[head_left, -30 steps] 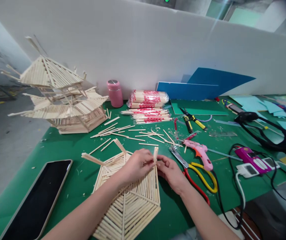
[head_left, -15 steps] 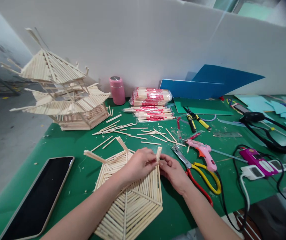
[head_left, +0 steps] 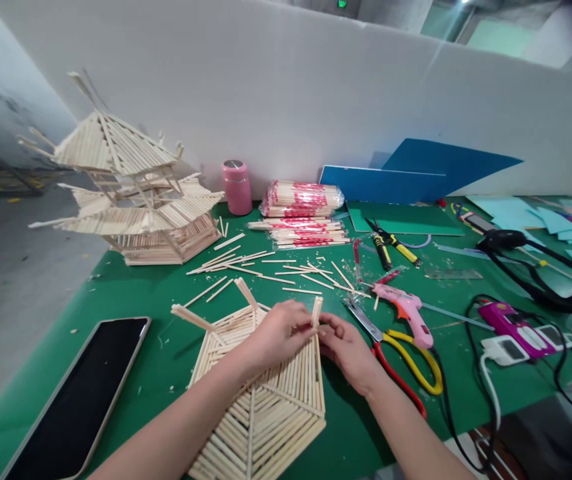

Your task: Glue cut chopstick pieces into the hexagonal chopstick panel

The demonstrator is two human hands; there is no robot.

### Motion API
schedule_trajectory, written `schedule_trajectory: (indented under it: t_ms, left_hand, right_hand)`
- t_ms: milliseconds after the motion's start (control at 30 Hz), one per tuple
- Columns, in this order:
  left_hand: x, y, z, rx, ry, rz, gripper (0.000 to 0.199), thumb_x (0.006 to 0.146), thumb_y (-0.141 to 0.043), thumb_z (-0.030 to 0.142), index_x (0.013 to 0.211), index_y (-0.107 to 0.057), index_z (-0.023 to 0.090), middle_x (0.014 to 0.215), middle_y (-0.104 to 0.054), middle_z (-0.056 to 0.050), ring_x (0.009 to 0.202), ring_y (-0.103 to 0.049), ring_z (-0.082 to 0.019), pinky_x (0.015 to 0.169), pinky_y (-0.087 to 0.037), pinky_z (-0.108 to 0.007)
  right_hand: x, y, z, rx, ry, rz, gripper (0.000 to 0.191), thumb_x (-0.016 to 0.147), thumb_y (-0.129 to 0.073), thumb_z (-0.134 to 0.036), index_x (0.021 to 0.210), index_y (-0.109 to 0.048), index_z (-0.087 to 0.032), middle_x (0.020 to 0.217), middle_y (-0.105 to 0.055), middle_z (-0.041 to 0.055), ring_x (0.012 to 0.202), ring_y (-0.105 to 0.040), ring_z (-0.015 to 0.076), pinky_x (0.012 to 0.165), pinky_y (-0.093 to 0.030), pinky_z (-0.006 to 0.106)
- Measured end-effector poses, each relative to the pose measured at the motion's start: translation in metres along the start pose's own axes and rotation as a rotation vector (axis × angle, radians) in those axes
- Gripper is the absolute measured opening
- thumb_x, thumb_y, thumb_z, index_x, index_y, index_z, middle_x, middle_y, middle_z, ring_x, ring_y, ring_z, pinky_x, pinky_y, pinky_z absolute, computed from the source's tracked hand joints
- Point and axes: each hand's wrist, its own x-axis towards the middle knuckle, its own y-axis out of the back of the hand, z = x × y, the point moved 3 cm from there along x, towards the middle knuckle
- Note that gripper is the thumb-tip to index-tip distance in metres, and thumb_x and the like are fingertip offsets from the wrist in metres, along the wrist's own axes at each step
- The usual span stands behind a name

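A many-sided panel of wooden sticks (head_left: 266,420) lies on the green table in front of me, with short stick bundles jutting up from its far corners. At its far right corner stands one such stick bundle (head_left: 317,307). My left hand (head_left: 286,333) reaches across the panel and pinches the base of that bundle. From the right side, my right hand (head_left: 341,347) closes its fingertips on the same base. Fingers partly hide the joint where bundle and panel meet.
A stick pagoda (head_left: 141,213) stands at the back left, a phone (head_left: 76,400) at front left. Loose sticks (head_left: 266,270) and wrapped chopsticks (head_left: 301,200) lie beyond the panel. To the right are scissors (head_left: 391,360), a pink glue gun (head_left: 406,310), pliers (head_left: 391,243) and a power strip (head_left: 513,333).
The view has tilted slightly upward, so the scene sits a little lower. Both hands stay at the same stick bundle, with hardly any movement.
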Motion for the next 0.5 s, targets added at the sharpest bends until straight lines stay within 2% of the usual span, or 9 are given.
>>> schedule_trajectory:
  t_ms: [233, 500]
  left_hand:
    - [0.0000, 0.0028, 0.0001, -0.018, 0.012, -0.008, 0.023, 0.082, -0.046, 0.021, 0.063, -0.059, 0.015, 0.063, -0.055, -0.002, 0.066, -0.049, -0.014, 0.062, -0.038, -0.026]
    - [0.0001, 0.0021, -0.0005, -0.060, 0.026, -0.018, 0.021, 0.082, -0.046, 0.023, 0.073, -0.064, 0.018, 0.073, -0.058, -0.003, 0.072, -0.051, -0.016, 0.066, -0.039, -0.028]
  right_hand:
    - [0.0001, -0.0006, -0.0005, -0.005, -0.007, 0.003, 0.032, 0.063, -0.072, -0.028, 0.089, -0.056, -0.018, 0.062, -0.064, -0.0036, 0.060, -0.061, 0.0126, 0.065, -0.043, 0.027]
    - [0.0000, 0.0002, -0.0018, 0.000, -0.011, 0.003, 0.032, 0.061, -0.072, -0.029, 0.088, -0.058, -0.018, 0.062, -0.063, -0.0038, 0.063, -0.061, 0.0138, 0.067, -0.043, 0.029]
